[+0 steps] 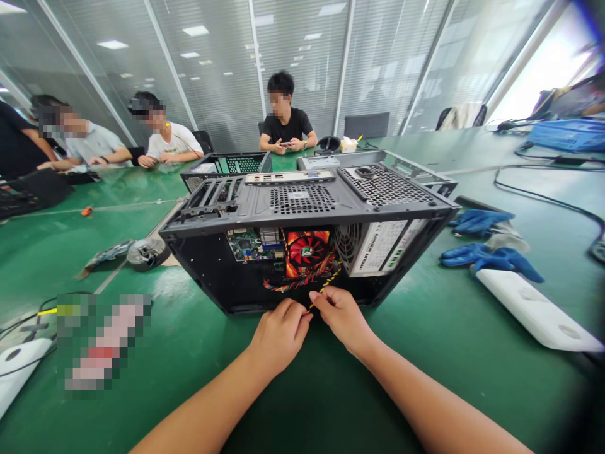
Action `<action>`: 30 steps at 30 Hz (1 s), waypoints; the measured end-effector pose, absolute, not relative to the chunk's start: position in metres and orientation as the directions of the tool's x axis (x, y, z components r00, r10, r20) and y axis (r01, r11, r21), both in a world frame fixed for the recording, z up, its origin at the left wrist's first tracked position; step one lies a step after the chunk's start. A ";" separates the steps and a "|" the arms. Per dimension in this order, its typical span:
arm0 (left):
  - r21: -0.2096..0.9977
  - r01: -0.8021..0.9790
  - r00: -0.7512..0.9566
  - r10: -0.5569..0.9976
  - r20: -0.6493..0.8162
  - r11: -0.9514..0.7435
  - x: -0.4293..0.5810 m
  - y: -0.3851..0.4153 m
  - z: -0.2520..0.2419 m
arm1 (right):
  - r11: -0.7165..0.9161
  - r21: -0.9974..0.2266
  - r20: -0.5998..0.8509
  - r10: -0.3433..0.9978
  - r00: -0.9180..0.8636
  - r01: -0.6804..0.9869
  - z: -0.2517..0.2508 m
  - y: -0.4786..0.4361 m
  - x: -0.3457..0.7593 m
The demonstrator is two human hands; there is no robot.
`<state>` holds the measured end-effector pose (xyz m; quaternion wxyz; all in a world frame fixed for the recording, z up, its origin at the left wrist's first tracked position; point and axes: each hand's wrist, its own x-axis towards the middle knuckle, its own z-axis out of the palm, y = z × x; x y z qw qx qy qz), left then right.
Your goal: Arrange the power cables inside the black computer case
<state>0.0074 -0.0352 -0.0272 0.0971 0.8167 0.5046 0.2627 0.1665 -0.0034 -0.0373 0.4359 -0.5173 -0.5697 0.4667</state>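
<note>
A black computer case (208, 265) lies in front of me with its side open. Inside sit a motherboard (246, 244), a red and orange CPU fan (307, 251) and a power supply (380, 249) with a white label. A twisted yellow and black cable (332, 277) runs out from near the power supply. My left hand (282, 328) is closed around the near end of this cable. Just to its right, my right hand (341, 315) pinches the same cable between thumb and finger. A bundle of coloured wires (293, 284) hangs below the fan. The cable's tip is hidden by my fingers.
Blue gloves (491, 258) and a white power strip (534, 306) lie on the right. On the left are a tape roll (147, 252), a blurred pink item (108, 340) and another white strip (21, 366). More cases (227, 165) stand behind; several people sit across the green table (198, 384).
</note>
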 end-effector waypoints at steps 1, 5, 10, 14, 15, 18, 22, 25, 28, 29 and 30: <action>0.385 0.791 0.360 0.871 0.335 -0.475 0.008 -0.037 -0.028 | 0.031 -0.982 0.016 0.997 -0.081 0.186 -0.038 -0.003 0.167; 0.290 0.822 0.383 0.853 0.356 -0.490 0.008 -0.042 -0.029 | 0.037 -0.978 0.023 0.997 -0.072 0.203 -0.038 -0.003 0.167; 0.272 0.831 0.391 0.857 0.335 -0.485 0.008 -0.039 -0.026 | 0.047 -0.970 0.032 0.997 -0.069 0.238 -0.041 -0.002 0.166; 0.267 0.857 0.350 0.879 0.323 -0.440 0.011 -0.035 -0.024 | 0.080 -0.965 0.069 0.996 -0.050 0.251 -0.043 -0.002 0.165; 0.283 0.860 0.333 0.887 0.321 -0.425 0.012 -0.034 -0.023 | 0.084 -0.964 0.075 0.996 -0.046 0.250 -0.043 -0.002 0.164; 0.362 0.855 0.261 0.912 0.316 -0.370 0.016 -0.033 -0.021 | 0.091 -0.963 0.081 0.995 -0.050 0.255 -0.040 -0.002 0.163; 0.447 0.839 0.199 0.940 0.277 -0.309 0.018 -0.029 -0.020 | 0.102 -0.957 0.089 0.994 -0.060 0.270 -0.036 -0.003 0.164; 0.491 0.816 0.207 0.947 0.245 -0.305 0.017 -0.027 -0.020 | 0.096 -0.957 0.079 0.994 -0.074 0.275 -0.035 -0.003 0.164; 0.497 0.800 0.247 0.939 0.240 -0.337 0.015 -0.026 -0.020 | 0.089 -0.955 0.069 0.994 -0.081 0.284 -0.035 -0.002 0.165; 0.494 0.798 0.256 0.936 0.243 -0.346 0.015 -0.026 -0.020 | 0.088 -0.954 0.067 0.994 -0.083 0.285 -0.035 -0.002 0.166; 0.489 0.797 0.263 0.932 0.248 -0.355 0.014 -0.025 -0.019 | 0.087 -0.954 0.066 0.994 -0.084 0.286 -0.035 -0.002 0.166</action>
